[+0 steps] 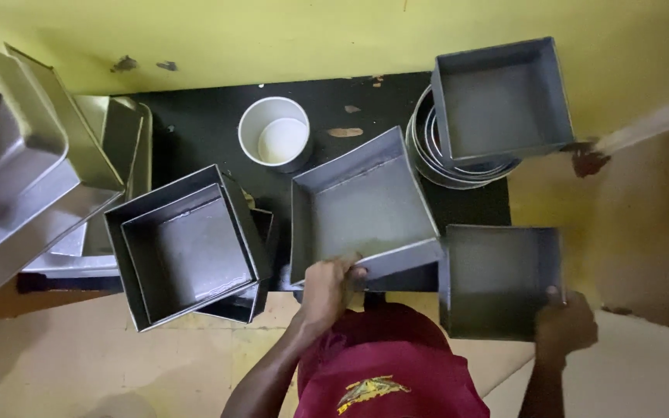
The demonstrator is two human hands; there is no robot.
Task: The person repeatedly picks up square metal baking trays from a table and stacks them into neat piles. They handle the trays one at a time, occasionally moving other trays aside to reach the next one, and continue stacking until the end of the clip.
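Observation:
My left hand grips the near rim of a square grey metal baking pan, which is tilted over the black table. My right hand holds the near right corner of a second square metal pan, held off the table's right front edge. Both pans are empty.
Two nested square pans sit at front left. Stacked rectangular trays lean at far left. A white round cup stands at the back. Another square pan rests on stacked round tins at back right. A yellow wall is behind.

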